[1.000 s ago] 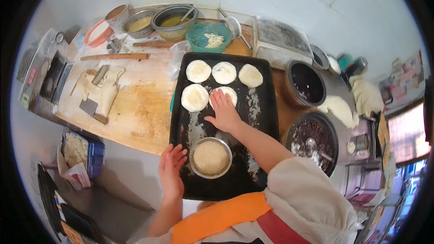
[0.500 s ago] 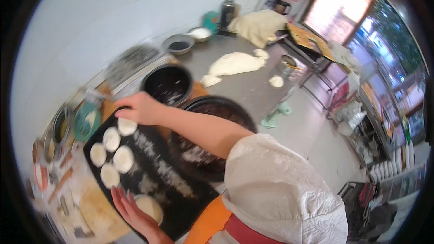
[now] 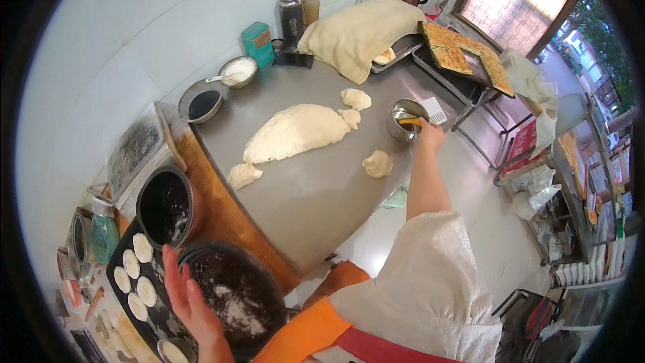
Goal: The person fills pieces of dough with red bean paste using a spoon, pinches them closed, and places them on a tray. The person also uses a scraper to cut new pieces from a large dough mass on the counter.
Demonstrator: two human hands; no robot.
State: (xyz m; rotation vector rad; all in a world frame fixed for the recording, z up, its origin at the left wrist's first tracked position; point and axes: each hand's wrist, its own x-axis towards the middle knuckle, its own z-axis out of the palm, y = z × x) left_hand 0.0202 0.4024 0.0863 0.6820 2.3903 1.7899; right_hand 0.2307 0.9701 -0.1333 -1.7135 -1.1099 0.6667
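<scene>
My right hand (image 3: 431,137) is closed at the yellow handle of a tool (image 3: 410,121) that reaches into a metal cup (image 3: 400,136); its working end is hidden in the cup. Beside those fingers shows a white slotted piece (image 3: 435,111), and I cannot tell whether it is held. My left hand (image 3: 193,299) is open and empty, fingers stretched, over the edge of a black baking tray (image 3: 156,317). Several flat dough rounds (image 3: 146,291) lie on the tray. A large mound of dough (image 3: 295,133) rests on the metal table (image 3: 282,208), with a smaller dough lump (image 3: 377,164) near the cup.
A round black pan (image 3: 235,296) and a deep dark pot (image 3: 165,207) stand between the tray and table. Along the wall are a bowl of white powder (image 3: 238,72) and a bowl of dark contents (image 3: 201,102). Baked flatbread (image 3: 447,50) sits on a rack at the far right.
My right hand has left the tray's far end and reached right to the cup's yellow-handled tool. My left hand has lifted off the tray's near edge. The view has turned right.
</scene>
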